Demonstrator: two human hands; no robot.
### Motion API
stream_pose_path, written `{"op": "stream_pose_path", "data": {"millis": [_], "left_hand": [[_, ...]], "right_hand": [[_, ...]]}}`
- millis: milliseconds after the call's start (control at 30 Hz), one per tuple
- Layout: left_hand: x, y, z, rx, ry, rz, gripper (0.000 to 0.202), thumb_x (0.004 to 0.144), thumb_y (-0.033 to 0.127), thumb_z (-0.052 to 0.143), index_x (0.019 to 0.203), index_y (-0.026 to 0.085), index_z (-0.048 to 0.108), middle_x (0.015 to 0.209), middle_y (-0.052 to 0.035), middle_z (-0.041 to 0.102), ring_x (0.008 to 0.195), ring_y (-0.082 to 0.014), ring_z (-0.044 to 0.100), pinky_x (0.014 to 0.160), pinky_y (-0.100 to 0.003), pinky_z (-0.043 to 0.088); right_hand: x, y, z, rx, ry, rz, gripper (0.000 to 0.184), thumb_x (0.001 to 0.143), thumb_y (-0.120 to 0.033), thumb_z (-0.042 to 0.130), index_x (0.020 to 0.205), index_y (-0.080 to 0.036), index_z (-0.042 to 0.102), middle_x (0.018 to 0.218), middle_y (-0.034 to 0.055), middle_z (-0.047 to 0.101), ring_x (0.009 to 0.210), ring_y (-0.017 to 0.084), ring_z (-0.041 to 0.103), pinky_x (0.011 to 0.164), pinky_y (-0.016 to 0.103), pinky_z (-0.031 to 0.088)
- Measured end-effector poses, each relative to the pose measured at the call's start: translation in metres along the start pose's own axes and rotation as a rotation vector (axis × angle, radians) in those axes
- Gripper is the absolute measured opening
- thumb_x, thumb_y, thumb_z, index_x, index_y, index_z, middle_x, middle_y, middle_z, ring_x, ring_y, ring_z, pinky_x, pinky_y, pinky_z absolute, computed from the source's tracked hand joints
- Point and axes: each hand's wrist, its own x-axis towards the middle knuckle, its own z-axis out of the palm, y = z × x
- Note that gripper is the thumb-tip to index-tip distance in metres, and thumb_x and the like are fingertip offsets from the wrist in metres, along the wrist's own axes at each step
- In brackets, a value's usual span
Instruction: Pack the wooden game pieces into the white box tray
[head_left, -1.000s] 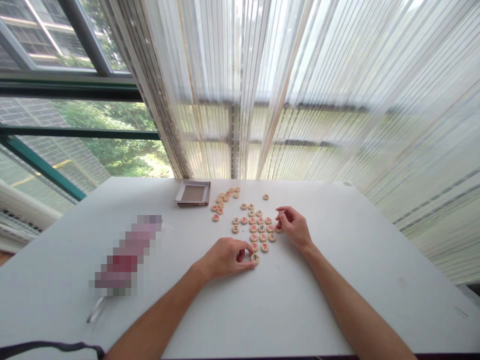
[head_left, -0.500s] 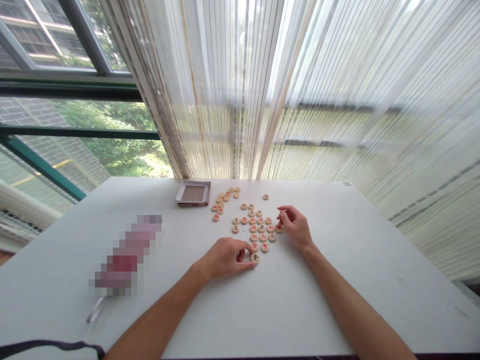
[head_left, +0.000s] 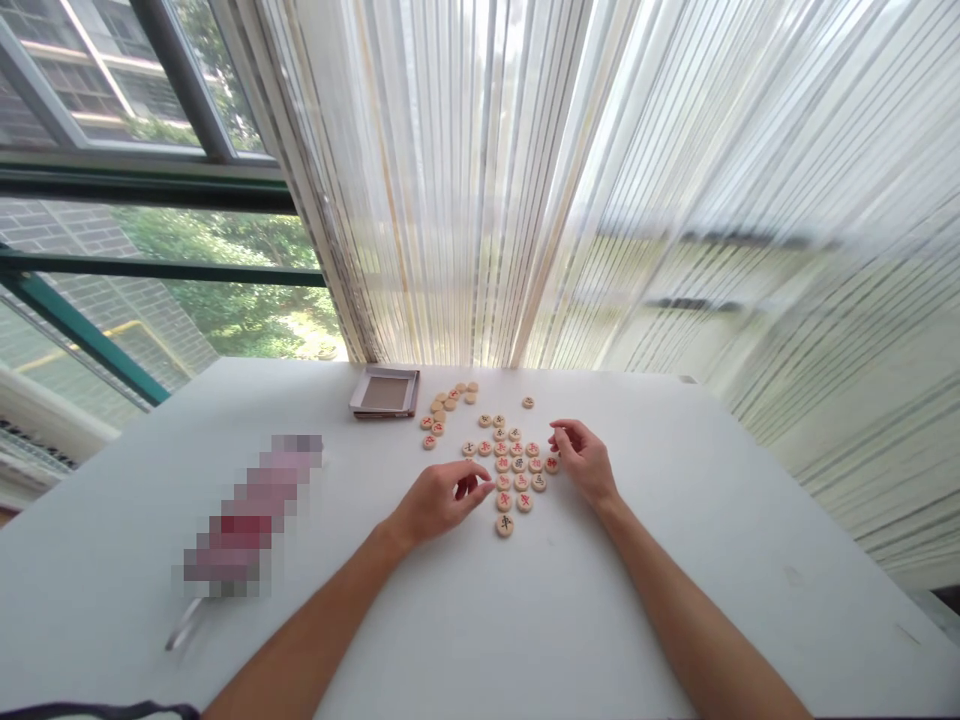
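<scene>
Round wooden Chinese chess pieces with red and black characters lie in rows on the white table. My left hand point(head_left: 442, 500) hovers just left of the rows, thumb and fingers apart, with nothing in it; it partly hides a piece behind its fingers. Closest to me, at the bottom of the rows, a black-marked chess piece point(head_left: 505, 525) lies face up. My right hand point(head_left: 585, 463) is at the right side of the rows, fingers loosely bent and holding nothing visible. Beside its fingertips is a red-marked chess piece point(head_left: 552, 465).
A shallow open box point(head_left: 385, 391) stands at the back left. Near it is a loose group of chess pieces point(head_left: 439, 416), some blank side up. A lone chess piece point(head_left: 528, 402) lies farther back. A pixelated pink object point(head_left: 251, 520) is on the left. Striped curtains point(head_left: 465, 200) hang behind the table.
My left hand has let go of the black-marked piece at the bottom of the rows and moved up and left from it. My right hand has barely moved.
</scene>
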Motion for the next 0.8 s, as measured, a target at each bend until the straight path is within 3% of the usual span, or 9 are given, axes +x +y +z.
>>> {"op": "stream_pose_path", "data": {"millis": [167, 367, 500, 633, 800], "left_hand": [[0.016, -0.01, -0.008, 0.096, 0.204, -0.006, 0.024, 0.097, 0.036, 0.05, 0.102, 0.019, 0.067, 0.084, -0.0024, 0.071, 0.072, -0.013, 0.062, 0.067, -0.023, 0.049], [0.064, -0.029, -0.029, 0.246, 0.247, -0.012, 0.028, 0.094, 0.03, 0.053, 0.118, 0.018, 0.061, 0.11, -0.0093, 0.068, 0.101, -0.022, 0.063, 0.092, -0.035, 0.05], [0.108, -0.047, -0.035, 0.355, 0.156, -0.011, 0.035, 0.093, 0.029, 0.052, 0.125, 0.017, 0.059, 0.129, -0.0109, 0.063, 0.122, -0.0257, 0.055, 0.106, -0.04, 0.042], [0.145, -0.065, -0.032, 0.453, -0.002, -0.028, 0.048, 0.093, 0.036, 0.053, 0.137, 0.018, 0.052, 0.15, -0.0113, 0.048, 0.139, -0.0287, 0.04, 0.114, -0.043, 0.031], [0.156, -0.086, -0.023, 0.528, -0.162, -0.049, 0.051, 0.097, 0.042, 0.042, 0.141, 0.019, 0.05, 0.151, -0.0124, 0.046, 0.14, -0.0293, 0.04, 0.114, -0.045, 0.029]], "right_hand": [[0.0, -0.001, 0.001, -0.012, 0.005, -0.004, 0.035, 0.089, -0.05, 0.056, 0.099, -0.019, 0.068, 0.081, 0.0059, 0.073, 0.075, 0.021, 0.069, 0.067, 0.031, 0.056], [0.001, -0.002, 0.001, -0.003, -0.008, -0.014, 0.035, 0.089, -0.051, 0.057, 0.098, -0.019, 0.069, 0.083, 0.0071, 0.073, 0.074, 0.022, 0.069, 0.067, 0.033, 0.056], [0.002, 0.0, 0.001, 0.008, -0.001, -0.017, 0.039, 0.089, -0.054, 0.056, 0.098, -0.018, 0.069, 0.083, 0.0079, 0.074, 0.074, 0.023, 0.069, 0.066, 0.033, 0.056], [0.003, 0.003, 0.003, 0.01, 0.02, -0.021, 0.042, 0.089, -0.055, 0.055, 0.097, -0.017, 0.069, 0.081, 0.0079, 0.074, 0.072, 0.022, 0.069, 0.064, 0.031, 0.056], [0.005, 0.007, 0.005, 0.008, 0.029, -0.023, 0.04, 0.09, -0.054, 0.054, 0.096, -0.017, 0.07, 0.081, 0.0075, 0.074, 0.07, 0.021, 0.069, 0.062, 0.03, 0.055]]}}
